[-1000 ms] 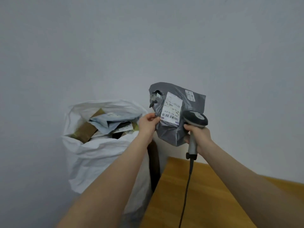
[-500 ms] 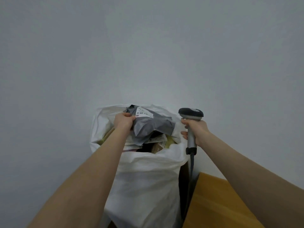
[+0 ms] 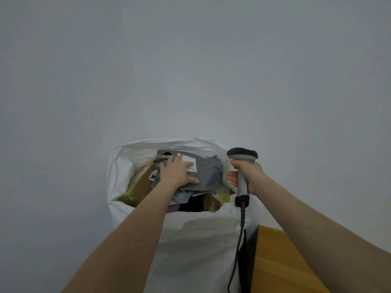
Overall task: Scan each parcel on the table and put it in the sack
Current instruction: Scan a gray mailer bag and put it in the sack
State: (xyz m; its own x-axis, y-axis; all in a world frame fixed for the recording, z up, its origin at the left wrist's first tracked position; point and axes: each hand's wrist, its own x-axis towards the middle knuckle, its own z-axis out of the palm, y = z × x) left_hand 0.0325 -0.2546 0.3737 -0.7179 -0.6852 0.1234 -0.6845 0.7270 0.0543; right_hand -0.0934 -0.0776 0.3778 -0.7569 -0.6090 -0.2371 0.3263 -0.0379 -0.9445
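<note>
I see left hand [image 3: 178,173] flat, fingers straight, pressing grey parcel [image 3: 208,173] into white sack [image 3: 190,240] | right hand [image 3: 251,176] wrapped round scanner [image 3: 242,155] handle

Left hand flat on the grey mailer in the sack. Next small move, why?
Probably lift the left hand away: the grey plastic mailer parcel already lies on top inside the white plastic sack, and the fingers lie straight, gripping nothing.

The white plastic sack [image 3: 190,240] is heaped to its rim, the crumpled grey plastic parcel [image 3: 208,172] topmost; you have open room only above it. The grey handheld scanner [image 3: 242,157] and its black cord [image 3: 239,240] crowd the gap beside the yellow wooden worktop [image 3: 279,261].
</note>
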